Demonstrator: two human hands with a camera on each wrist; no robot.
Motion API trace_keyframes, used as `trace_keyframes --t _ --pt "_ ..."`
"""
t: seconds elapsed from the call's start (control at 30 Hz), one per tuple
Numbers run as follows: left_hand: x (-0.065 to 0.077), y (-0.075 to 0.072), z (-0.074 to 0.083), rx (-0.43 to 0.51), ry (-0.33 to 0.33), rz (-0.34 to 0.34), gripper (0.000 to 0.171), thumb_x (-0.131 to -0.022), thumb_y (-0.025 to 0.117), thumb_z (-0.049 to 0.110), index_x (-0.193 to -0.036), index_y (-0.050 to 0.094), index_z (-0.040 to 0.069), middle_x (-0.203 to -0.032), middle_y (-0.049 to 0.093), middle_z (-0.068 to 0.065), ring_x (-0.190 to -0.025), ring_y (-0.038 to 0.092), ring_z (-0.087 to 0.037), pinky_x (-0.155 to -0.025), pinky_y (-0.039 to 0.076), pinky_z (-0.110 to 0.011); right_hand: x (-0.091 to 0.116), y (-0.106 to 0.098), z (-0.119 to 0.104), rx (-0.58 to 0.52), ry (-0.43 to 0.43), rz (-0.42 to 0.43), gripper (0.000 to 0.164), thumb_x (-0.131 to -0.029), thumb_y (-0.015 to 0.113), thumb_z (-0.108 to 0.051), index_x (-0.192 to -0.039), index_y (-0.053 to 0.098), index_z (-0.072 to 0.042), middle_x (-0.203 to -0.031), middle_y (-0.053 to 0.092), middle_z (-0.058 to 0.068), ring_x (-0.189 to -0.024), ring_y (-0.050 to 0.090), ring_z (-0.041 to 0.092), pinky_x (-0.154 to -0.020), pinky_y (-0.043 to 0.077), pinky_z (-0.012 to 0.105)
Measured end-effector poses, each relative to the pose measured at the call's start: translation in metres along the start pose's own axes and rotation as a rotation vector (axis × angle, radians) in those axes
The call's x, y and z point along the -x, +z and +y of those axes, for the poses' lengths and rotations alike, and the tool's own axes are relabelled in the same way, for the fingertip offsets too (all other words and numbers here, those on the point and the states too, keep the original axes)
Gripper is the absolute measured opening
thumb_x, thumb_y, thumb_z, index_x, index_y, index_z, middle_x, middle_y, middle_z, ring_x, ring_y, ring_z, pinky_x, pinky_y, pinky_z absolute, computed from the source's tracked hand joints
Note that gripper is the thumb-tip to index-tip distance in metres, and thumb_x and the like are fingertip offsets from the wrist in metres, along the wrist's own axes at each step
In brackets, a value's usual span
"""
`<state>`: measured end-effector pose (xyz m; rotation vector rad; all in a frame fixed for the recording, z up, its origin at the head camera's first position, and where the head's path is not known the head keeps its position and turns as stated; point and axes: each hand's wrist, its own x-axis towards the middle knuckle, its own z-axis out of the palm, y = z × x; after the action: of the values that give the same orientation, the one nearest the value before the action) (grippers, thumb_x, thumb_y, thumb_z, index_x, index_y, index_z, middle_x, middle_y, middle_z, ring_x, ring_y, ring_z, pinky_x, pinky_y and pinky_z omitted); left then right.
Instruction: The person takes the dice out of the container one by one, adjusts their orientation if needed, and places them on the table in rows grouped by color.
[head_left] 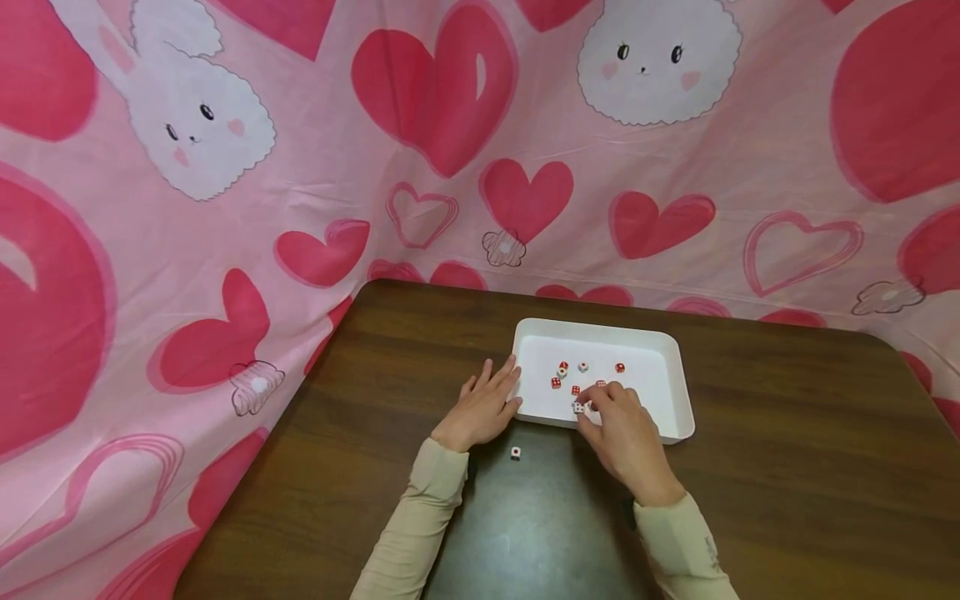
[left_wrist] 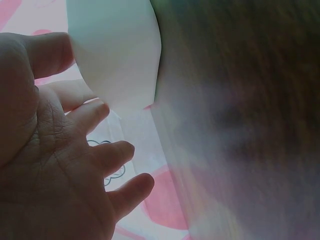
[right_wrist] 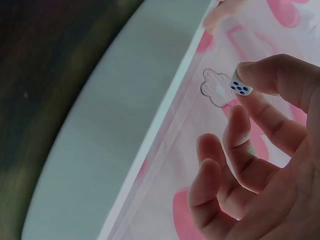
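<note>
Pinch grip: the thumb and index finger of the right hand (head_left: 628, 432) hold a white die (right_wrist: 241, 86), blue pips exposed, over the near side of the white tray (head_left: 648, 387). Light pressure on opposite faces should prevent twisting; clearance from the red dice (head_left: 556, 383) seems advisable. The other fingers curl loosely. The left hand (head_left: 480, 410), fingers extended, touches the tray's left end. Near of the tray, a red-pipped die (head_left: 516, 453) lies on the table (head_left: 795, 442).
</note>
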<state>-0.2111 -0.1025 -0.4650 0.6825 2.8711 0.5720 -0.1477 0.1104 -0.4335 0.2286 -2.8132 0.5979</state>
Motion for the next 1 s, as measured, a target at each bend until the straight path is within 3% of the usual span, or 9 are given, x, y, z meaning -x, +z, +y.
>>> trace_keyframes --t 1.0 --pt "0.004 0.003 0.005 -0.002 -0.012 0.013 0.054 -0.094 0.038 0.038 -0.143 0.023 0.019 -0.151 0.008 0.007 -0.139 0.006 -0.029 -0.106 0.015 -0.053 0.023 0.029 -0.017 0.069 -0.066 -0.042 0.015 -0.074 0.068 -0.024 -0.087 0.063 -0.017 -0.08 0.054 -0.001 -0.074 0.049 0.019 -0.059 0.041 0.033"
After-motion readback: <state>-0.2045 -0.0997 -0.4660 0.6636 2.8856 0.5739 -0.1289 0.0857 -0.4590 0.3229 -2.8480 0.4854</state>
